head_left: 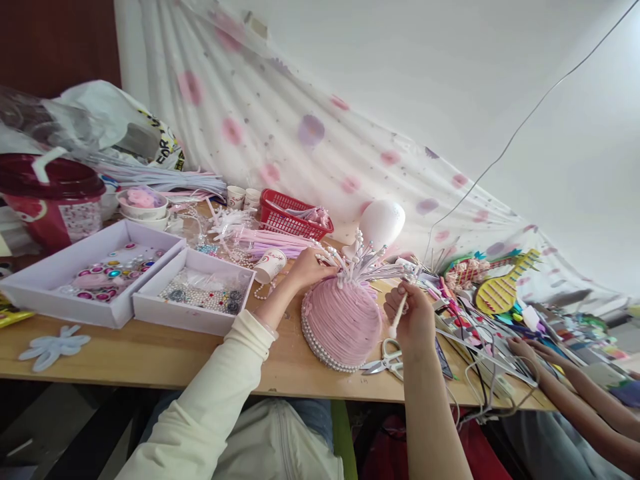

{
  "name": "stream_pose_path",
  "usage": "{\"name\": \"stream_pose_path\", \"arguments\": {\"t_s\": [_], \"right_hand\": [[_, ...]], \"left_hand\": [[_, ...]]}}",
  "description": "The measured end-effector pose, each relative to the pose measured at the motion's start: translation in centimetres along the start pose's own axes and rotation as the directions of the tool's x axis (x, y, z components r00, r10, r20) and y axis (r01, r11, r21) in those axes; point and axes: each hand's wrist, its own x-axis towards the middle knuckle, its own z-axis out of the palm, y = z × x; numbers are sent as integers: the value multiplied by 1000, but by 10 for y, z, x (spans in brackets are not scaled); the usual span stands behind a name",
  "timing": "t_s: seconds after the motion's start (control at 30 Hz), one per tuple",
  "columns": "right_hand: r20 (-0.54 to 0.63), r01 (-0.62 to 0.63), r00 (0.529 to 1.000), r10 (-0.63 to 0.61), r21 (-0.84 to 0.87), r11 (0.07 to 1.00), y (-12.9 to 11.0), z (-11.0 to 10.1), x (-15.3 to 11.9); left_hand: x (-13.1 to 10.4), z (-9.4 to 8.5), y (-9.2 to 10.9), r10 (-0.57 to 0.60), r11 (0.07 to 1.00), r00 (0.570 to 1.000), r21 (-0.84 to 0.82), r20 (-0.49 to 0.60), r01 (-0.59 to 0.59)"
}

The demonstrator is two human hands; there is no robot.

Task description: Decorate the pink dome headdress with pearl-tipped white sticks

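Note:
A pink dome-shaped craft piece (341, 320), wrapped in fuzzy strands, stands on the table with a string of pearls round its base. From its top spreads a white spray of pearl-tipped stems (357, 267). My left hand (311, 268) is at the left of that spray, its fingers closed on the stems; the fingertips are partly hidden. To the right of the dome, my right hand (411, 312) is raised in a fist round a thin cream-white stick (400, 308) with a thicker white lower end. White-handled scissors (389, 360) lie just below it.
Two white box trays (100, 300) with beads and gems stand left, near a red drink cup (53, 203). Behind are a tipped paper cup (271, 265), a red basket (290, 217) and a white balloon (383, 223). Cables (493, 373) and another person's hands (525, 350) are right.

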Motion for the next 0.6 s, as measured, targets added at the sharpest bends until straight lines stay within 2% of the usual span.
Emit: {"name": "stream_pose_path", "arguments": {"t_s": [0.17,0.27,0.33,0.4,0.47,0.6], "right_hand": [[-86,157,985,-149,91,983,-4,-7,-17],[-204,324,930,-306,60,944,-4,-10,-26],[-261,392,888,-378,2,920,-3,-9,-30],[-236,390,887,-397,-77,917,-1,-6,-33],[-151,362,911,-383,-149,920,2,-1,-32],[-30,329,941,-338,-165,930,13,8,-27]], "left_hand": [[0,0,-2,-1,1000,1000,-11,5,1],[0,0,-4,4,1000,1000,-14,3,-4],[0,1,-6,4,1000,1000,-15,-1,-4],[0,1,-7,4,1000,1000,-16,2,-4],[1,1,-8,5,1000,1000,-18,10,-5],[1,0,-10,9,1000,1000,-16,24,-9]]}}
